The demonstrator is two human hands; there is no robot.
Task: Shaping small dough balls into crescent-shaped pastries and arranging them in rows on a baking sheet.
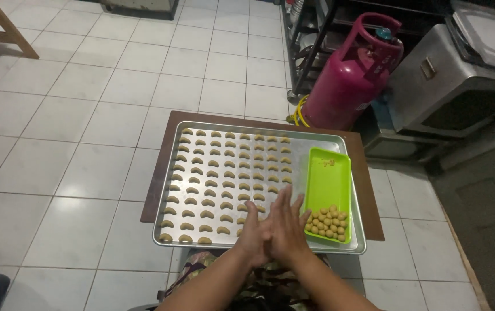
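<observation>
A metal baking tray (311, 144) lies on a brown board (368, 190) and carries several rows of small crescent-shaped dough pieces (213, 173). On its right side rests a bright green rectangular tray (328, 178) with several small dough balls (328, 223) at its near end. My left hand (253, 233) and my right hand (288, 224) are pressed palm to palm over the tray's near edge, just left of the dough balls. Whether dough sits between the palms is hidden.
White floor tiles (86, 115) surround the board. A pink gas cylinder (354, 72) with a yellow hose stands behind the tray at right. A steel cabinet (454, 86) and a dark metal rack (311, 46) fill the back right. A wooden leg (11, 31) is at far left.
</observation>
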